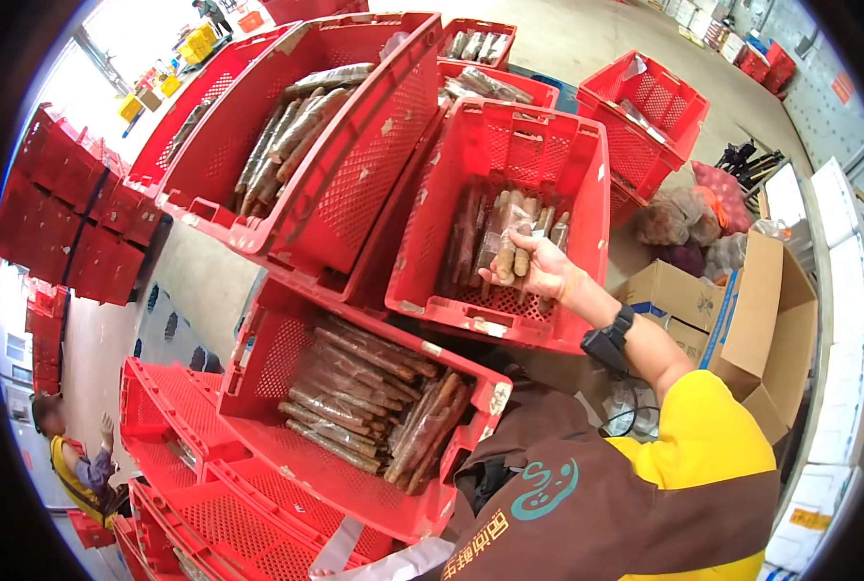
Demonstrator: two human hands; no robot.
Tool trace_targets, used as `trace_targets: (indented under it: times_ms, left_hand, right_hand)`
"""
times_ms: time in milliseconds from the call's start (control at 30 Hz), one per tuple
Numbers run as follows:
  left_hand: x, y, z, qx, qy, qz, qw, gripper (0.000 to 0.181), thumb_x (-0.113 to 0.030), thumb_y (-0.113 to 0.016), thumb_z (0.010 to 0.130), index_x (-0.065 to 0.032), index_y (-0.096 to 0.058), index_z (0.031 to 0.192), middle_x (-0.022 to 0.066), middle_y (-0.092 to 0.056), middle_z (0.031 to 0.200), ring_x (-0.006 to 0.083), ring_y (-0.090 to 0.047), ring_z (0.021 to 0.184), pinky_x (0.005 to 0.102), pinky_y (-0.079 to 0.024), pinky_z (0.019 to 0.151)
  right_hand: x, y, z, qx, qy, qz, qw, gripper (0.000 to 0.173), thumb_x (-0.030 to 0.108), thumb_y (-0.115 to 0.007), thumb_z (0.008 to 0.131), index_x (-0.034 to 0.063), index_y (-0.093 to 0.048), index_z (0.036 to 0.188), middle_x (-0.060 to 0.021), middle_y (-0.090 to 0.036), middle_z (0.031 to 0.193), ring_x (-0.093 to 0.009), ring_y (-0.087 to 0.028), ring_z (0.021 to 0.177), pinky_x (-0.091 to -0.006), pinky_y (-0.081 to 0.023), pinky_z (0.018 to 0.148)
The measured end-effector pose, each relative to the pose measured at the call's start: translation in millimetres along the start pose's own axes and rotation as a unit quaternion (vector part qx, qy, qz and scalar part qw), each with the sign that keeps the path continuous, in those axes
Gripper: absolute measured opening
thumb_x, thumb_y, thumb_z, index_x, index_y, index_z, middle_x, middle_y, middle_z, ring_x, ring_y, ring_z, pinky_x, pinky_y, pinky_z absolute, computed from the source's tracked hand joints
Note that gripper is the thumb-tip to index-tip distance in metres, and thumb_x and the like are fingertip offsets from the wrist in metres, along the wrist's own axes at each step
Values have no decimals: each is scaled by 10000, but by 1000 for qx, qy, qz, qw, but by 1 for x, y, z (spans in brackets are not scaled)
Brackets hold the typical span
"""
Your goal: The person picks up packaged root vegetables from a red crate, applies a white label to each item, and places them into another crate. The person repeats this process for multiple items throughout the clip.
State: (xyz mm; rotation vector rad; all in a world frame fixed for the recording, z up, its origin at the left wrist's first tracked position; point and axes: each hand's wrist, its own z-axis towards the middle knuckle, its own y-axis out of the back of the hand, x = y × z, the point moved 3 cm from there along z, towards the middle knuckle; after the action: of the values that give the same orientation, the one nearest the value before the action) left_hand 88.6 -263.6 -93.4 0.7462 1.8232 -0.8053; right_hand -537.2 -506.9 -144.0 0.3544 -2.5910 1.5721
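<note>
My right hand (537, 265), palm up, grips a clear-wrapped pack of long brown roots (511, 243), which look like Chinese yams. Its lower ends lie across my palm, inside a red plastic crate (496, 319) that holds more wrapped roots (464, 240). My left hand is out of view. Close in front of my body, a tilted red crate (330, 468) contains many wrapped roots (352, 392) laid side by side. Above and left, a higher red crate (374, 196) holds further packs of roots (294, 131). A pale strip (395, 563) lies by my apron.
Several stacked red crates (236, 519) fill the lower left. Another red crate (639, 141) stands at upper right. Open cardboard boxes (740, 319) and net bags (682, 214) are beside my right arm. A co-worker (83, 472) stands at far left.
</note>
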Motion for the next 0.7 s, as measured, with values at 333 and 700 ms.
trace_targets:
  times_ms: [333, 700]
  left_hand:
    - [-14, 37, -50, -160, -90, 37, 982, 362, -206, -523, 972, 13, -540, 1259, 166, -588, 1177, 282, -584, 1028, 399, -499, 887]
    - [-36, 52, -130, -302, -136, 51, 942, 355, -232, -535, 975, 6, -562, 1236, 142, -611, 1167, 246, -608, 1011, 383, -501, 901]
  right_hand:
    - [89, 188, 126, -196, -28, -140, 970, 242, 274, -551, 948, 50, -530, 1039, -118, -601, 894, -335, -586, 838, -581, -480, 861]
    - [41, 322, 145, -445, 69, -450, 771, 380, 339, -577, 918, -8, -551, 1072, -131, -641, 980, -268, -632, 841, -405, -519, 702]
